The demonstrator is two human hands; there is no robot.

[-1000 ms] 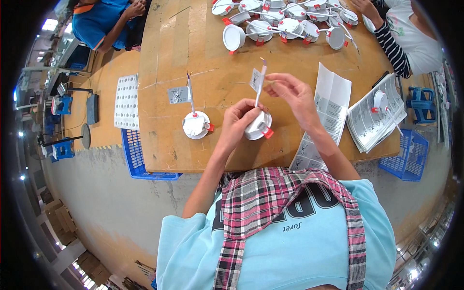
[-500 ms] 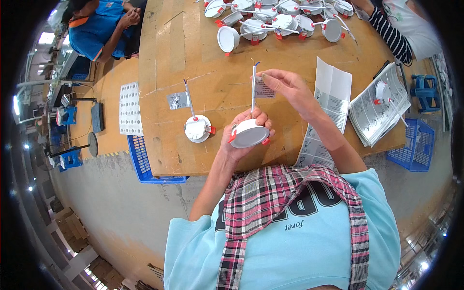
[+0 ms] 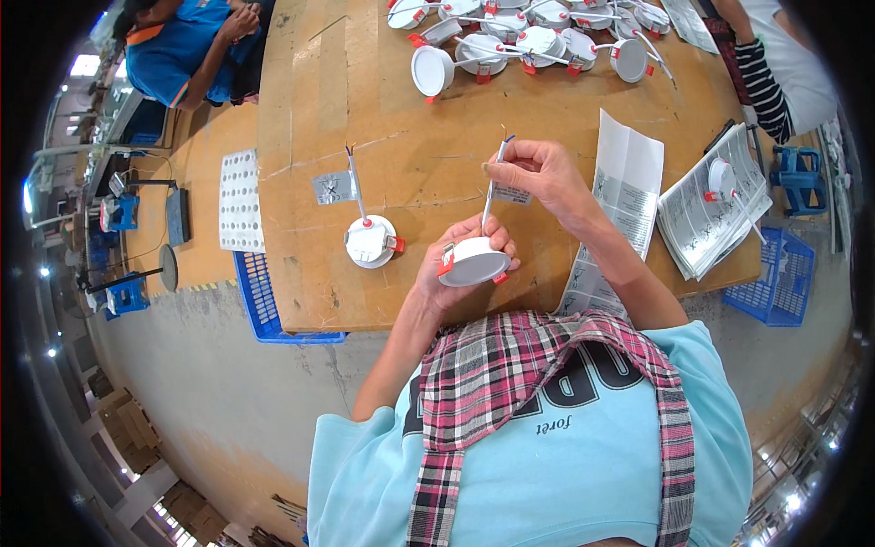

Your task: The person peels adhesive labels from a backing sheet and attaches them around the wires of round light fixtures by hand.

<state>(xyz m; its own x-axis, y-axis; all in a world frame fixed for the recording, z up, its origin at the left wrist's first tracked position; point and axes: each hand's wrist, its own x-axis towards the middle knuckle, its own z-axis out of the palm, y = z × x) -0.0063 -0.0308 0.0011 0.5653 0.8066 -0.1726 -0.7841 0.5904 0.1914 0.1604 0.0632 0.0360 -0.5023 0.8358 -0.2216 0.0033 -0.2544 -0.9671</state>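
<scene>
Cable (image 3: 488,208) now leans rightward versus a moment ago, the person's right hand (image 3: 554,180) pinching its apparently attached label (image 3: 513,194), left hand (image 3: 437,276) gripping the round white lamp (image 3: 476,267) over the table (image 3: 314,283).

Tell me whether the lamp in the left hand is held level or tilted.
Tilted: the lamp in the left hand shows its pale front face toward the camera, while its cable extends from the far side.

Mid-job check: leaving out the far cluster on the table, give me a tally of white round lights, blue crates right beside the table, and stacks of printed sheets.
White round lights: 3
Blue crates: 2
Stacks of printed sheets: 1
Total: 6
</scene>
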